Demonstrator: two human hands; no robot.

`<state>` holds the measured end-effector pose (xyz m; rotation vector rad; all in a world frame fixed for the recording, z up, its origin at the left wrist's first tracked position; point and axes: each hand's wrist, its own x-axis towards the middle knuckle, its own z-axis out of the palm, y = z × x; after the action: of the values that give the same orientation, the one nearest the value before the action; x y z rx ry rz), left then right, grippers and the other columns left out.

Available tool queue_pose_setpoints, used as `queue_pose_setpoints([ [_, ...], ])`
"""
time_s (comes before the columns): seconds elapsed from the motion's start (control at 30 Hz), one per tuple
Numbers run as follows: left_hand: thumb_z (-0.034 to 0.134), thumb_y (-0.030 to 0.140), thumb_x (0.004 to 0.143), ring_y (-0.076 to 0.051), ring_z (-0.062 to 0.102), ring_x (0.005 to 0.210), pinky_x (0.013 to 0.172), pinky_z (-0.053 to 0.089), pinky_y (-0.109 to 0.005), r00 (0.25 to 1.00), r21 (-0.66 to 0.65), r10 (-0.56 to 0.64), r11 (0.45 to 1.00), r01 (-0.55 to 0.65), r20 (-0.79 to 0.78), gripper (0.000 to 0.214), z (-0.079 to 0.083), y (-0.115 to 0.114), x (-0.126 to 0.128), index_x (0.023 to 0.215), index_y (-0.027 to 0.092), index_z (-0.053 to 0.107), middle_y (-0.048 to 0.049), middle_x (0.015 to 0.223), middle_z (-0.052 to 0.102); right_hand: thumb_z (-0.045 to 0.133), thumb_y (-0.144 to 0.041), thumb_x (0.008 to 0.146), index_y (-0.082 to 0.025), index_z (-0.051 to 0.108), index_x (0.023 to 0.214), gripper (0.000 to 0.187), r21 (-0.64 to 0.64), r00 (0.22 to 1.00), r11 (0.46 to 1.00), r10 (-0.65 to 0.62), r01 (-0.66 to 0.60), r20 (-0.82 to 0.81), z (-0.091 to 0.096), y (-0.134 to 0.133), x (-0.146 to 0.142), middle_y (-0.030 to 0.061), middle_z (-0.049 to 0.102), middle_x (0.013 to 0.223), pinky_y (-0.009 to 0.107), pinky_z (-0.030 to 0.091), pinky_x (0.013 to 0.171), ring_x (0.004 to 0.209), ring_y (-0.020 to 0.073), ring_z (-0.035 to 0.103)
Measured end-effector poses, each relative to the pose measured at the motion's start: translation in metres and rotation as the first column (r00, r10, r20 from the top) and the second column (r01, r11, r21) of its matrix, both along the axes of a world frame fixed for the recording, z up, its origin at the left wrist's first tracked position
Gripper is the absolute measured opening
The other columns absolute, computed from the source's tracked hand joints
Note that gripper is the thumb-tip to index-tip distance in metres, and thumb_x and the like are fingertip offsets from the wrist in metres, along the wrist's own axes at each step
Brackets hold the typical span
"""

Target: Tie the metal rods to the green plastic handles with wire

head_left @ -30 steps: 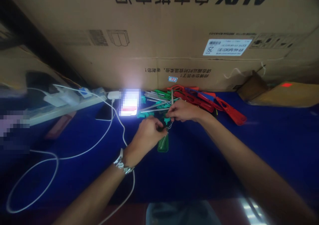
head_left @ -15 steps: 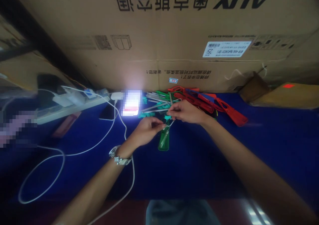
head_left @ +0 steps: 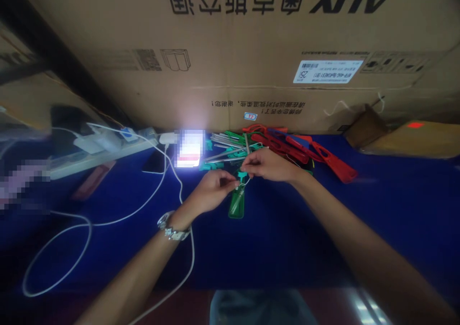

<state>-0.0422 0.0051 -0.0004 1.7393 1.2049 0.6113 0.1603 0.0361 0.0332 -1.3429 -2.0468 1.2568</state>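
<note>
My left hand (head_left: 217, 189) is closed in a pinch on a thin white string (head_left: 247, 182), just above a green plastic piece (head_left: 236, 210). That piece lies on the blue cloth and has a clear, narrow part along it. My right hand (head_left: 266, 166) is also pinched, and the string runs into its fingers; the exact hold there is partly hidden. A small teal plastic part (head_left: 242, 174) sits right under the right fingertips, between both hands. Behind the hands lie several metal rods (head_left: 227, 154) with teal ends.
Red plastic pieces (head_left: 339, 164) are heaped at the back right, near a yellow package (head_left: 409, 140). At left are a lit phone screen (head_left: 189, 147), a power strip (head_left: 72, 164) and a looping white cable (head_left: 143, 210). A large cardboard box (head_left: 223, 75) stands behind the blue cloth (head_left: 287, 248).
My right fingertips have shifted slightly down, towards the teal part, and the string between my hands now hangs in a rounder curve. My left hand has barely moved.
</note>
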Motion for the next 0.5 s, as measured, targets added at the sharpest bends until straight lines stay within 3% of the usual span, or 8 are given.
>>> queue_pose_setpoints([
  [0.2, 0.063, 0.033, 0.085, -0.015, 0.056, 0.061, 0.058, 0.042, -0.027, 1.000, 0.025, -0.011, 1.000, 0.012, -0.020, 0.020, 0.000, 0.000, 0.000, 0.082, 0.015, 0.073, -0.0028, 0.070, 0.069, 0.062, -0.025, 0.086, -0.014, 0.073, 0.076, 0.019, 0.089, 0.999, 0.995, 0.034, -0.037, 0.029, -0.003, -0.003, 0.000, -0.0016, 0.063, 0.060, 0.023, 0.040, 0.057, 0.056, 0.0098, 0.053],
  [0.37, 0.066, 0.034, 0.084, -0.016, 0.060, 0.064, 0.060, 0.046, -0.028, 0.998, 0.077, 0.026, 0.997, -0.022, -0.049, 0.020, 0.000, 0.000, -0.002, 0.080, 0.016, 0.073, -0.0034, 0.073, 0.070, 0.068, -0.025, 0.082, -0.015, 0.076, 0.083, 0.013, 0.056, 0.990, 0.994, 0.092, -0.098, 0.109, 0.001, -0.005, 0.002, -0.0001, 0.069, 0.067, 0.024, 0.042, 0.061, 0.062, 0.0115, 0.059],
  [0.5, 0.064, 0.025, 0.085, -0.016, 0.063, 0.069, 0.063, 0.050, -0.028, 0.998, 0.187, 0.059, 0.981, -0.051, -0.038, 0.011, 0.001, -0.016, -0.009, 0.086, 0.017, 0.071, -0.0039, 0.080, 0.070, 0.069, -0.024, 0.081, -0.015, 0.076, 0.079, 0.012, 0.027, 0.989, 0.994, 0.099, -0.103, 0.114, -0.002, -0.003, 0.001, -0.0009, 0.067, 0.063, 0.024, 0.041, 0.060, 0.060, 0.0110, 0.058],
])
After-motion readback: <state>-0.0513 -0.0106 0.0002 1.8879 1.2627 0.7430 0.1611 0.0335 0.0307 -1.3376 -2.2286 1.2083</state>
